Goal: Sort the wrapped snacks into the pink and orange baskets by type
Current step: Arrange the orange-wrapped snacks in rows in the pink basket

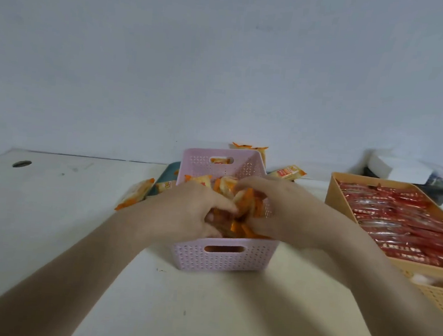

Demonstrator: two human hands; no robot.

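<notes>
A pink perforated basket (pixel 223 256) stands in the middle of the white table and holds several orange-and-white wrapped snacks (pixel 227 185). Both hands reach into it from the near side. My left hand (pixel 184 212) and my right hand (pixel 281 208) are closed together on a bunch of these orange snacks (pixel 246 205) inside the basket. An orange basket (pixel 346 195) at the right is filled with several red wrapped snacks (pixel 402 229). Loose orange snacks lie outside: one at the left (pixel 135 193), one behind right (pixel 288 172), one behind the pink basket (pixel 254 148).
A dark teal tray (pixel 167 174) sits behind the pink basket at the left. A white block on a dark box (pixel 402 170) stands at the back right by the wall. A round cable hole (pixel 22 163) is in the table at the far left.
</notes>
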